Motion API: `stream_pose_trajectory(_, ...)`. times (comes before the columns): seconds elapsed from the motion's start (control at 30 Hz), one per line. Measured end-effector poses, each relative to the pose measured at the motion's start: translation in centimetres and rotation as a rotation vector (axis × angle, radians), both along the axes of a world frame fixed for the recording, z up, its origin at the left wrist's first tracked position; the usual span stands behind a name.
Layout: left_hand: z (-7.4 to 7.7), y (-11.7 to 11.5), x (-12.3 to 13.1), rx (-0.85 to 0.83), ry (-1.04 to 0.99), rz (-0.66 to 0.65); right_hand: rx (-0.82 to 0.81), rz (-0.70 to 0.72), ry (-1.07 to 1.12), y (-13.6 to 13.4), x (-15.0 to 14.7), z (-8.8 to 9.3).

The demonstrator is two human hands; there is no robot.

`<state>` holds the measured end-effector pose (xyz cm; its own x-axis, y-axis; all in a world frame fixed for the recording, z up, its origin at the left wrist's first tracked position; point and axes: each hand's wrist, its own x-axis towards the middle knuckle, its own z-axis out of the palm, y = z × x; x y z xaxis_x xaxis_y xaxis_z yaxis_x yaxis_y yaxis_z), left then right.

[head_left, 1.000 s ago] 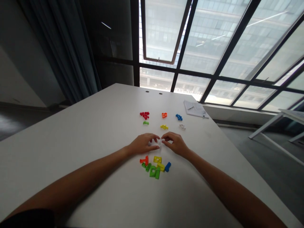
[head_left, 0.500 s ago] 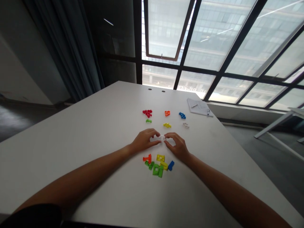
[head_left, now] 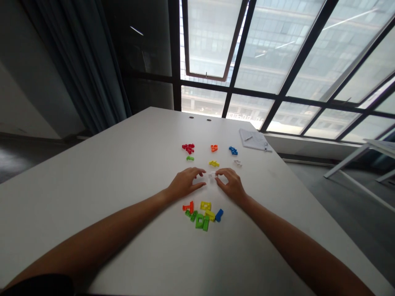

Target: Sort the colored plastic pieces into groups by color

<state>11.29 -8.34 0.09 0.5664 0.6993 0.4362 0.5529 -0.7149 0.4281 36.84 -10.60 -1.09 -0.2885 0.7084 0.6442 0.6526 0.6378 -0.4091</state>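
Observation:
Between my two hands, over the middle of the table, is a small white plastic piece (head_left: 211,175). My right hand (head_left: 232,184) pinches its right side between thumb and fingers. To the left, my left hand (head_left: 185,182) has its thumb and fingers apart, with a gap between the fingertips and the piece. Nearer to me lies a loose group of plastic pieces: an orange one (head_left: 189,206), a yellow one (head_left: 205,205), a blue one (head_left: 219,215) and green ones (head_left: 199,221). Fine detail of the white piece is too small to make out.
Beyond my hands lie small piles of red (head_left: 188,148), orange (head_left: 214,148), blue (head_left: 233,150), light green (head_left: 190,158), yellow (head_left: 214,163) and white pieces (head_left: 237,163). Papers with a pen (head_left: 255,139) rest at the far right of the white table (head_left: 123,164).
My left fingers have come off the white piece and moved slightly away from it. My right hand keeps hold of it. The whole view has shifted a little.

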Motion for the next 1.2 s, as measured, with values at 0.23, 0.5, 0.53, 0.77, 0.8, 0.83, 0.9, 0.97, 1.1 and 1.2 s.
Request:
stream_pose_trajectory(0.23,-0.2,0.1,0.1,0.000,0.074,-0.043,-0.091,-0.477,-0.195,4.0,7.6,-1.1)
stream_pose_trajectory(0.5,-0.3,0.3,0.1,0.000,0.077,-0.049,-0.044,-0.612,-0.270,4.3,8.7,-1.5)
stream_pose_trajectory(0.53,-0.3,0.3,0.1,-0.002,0.073,-0.055,-0.055,-0.585,-0.291,4.3,8.5,-1.5)
stream_pose_trajectory(0.77,0.1,0.1,0.1,-0.022,0.094,-0.155,-0.051,-0.375,-0.202,2.7,5.8,0.2)
stream_pose_trajectory(0.8,0.1,0.1,0.2,-0.022,0.101,-0.168,-0.098,-0.235,-0.177,2.1,5.0,0.6)
stream_pose_trajectory(0.83,0.1,0.1,0.2,-0.020,0.109,-0.178,-0.176,-0.063,-0.165,1.5,3.9,1.1)
stream_pose_trajectory(0.9,0.0,0.2,0.2,-0.011,0.122,-0.184,-0.341,0.264,-0.169,0.1,1.8,2.1)
stream_pose_trajectory(0.97,-0.1,0.2,0.2,-0.005,0.126,-0.175,-0.445,0.506,-0.192,-1.1,0.1,3.0)
stream_pose_trajectory(1.1,-0.2,0.2,0.3,-0.012,0.128,-0.174,-0.534,0.685,-0.248,-2.3,-1.4,3.8)
stream_pose_trajectory(1.2,0.0,0.2,0.3,-0.017,0.126,-0.178,-0.530,0.669,-0.249,-2.1,-1.1,3.5)
